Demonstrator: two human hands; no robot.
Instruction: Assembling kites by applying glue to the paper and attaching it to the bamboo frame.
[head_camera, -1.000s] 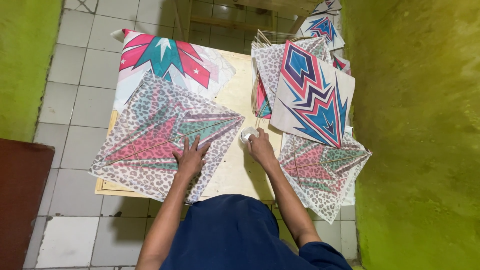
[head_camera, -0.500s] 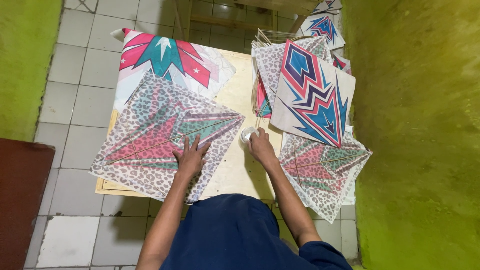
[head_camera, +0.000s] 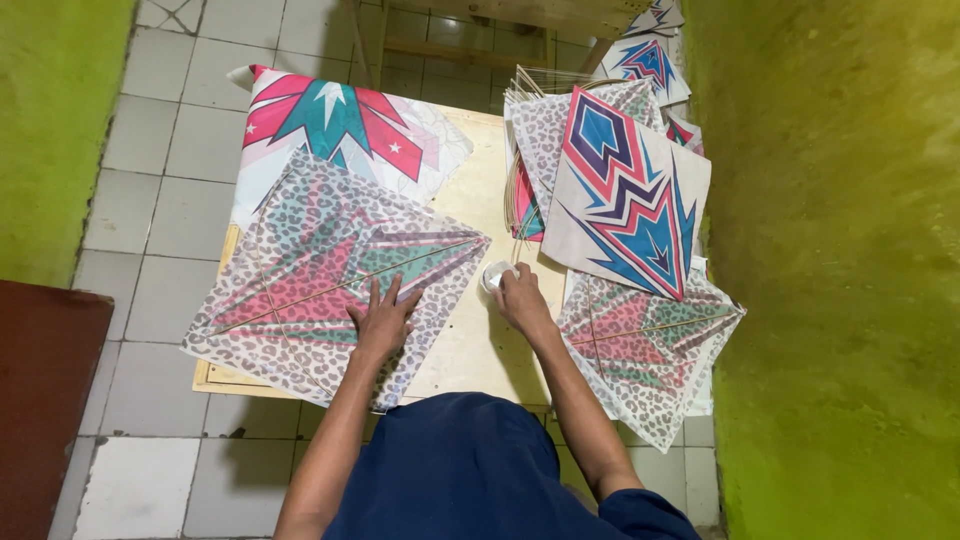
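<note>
Small round white container (head_camera: 494, 274) sits at frame centre on the surface (head_camera: 478, 335); contents not discernible. Right hand (head_camera: 522, 298) is curled over it, fingers touching its rim; whether it is actually gripped, cannot tell.

Left hand (head_camera: 381, 322) lies flat, fingers spread and released, pressing the lower edge of the leopard-print kite (head_camera: 330, 275). This kite is a diamond of thin paper, grey spotted print over pink and teal panels, with 2 slim bamboo sticks crossing on its face. It covers the left half of the surface and overhangs its left edge.

Upper left: a white kite with red and teal star pattern (head_camera: 335, 125), partly under the leopard one. Right of centre: a kite with blue and pink zigzag pattern (head_camera: 625, 205) on a stack of others. Lower right: a second leopard-print kite (head_camera: 640, 345), hanging over the edge. Bundle of thin sticks (head_camera: 520, 195) at upper centre.

Surface: pale plywood, square. Floor: light grey tiles (head_camera: 150, 200). Walls: rough green (head_camera: 840, 270), both sides.
</note>
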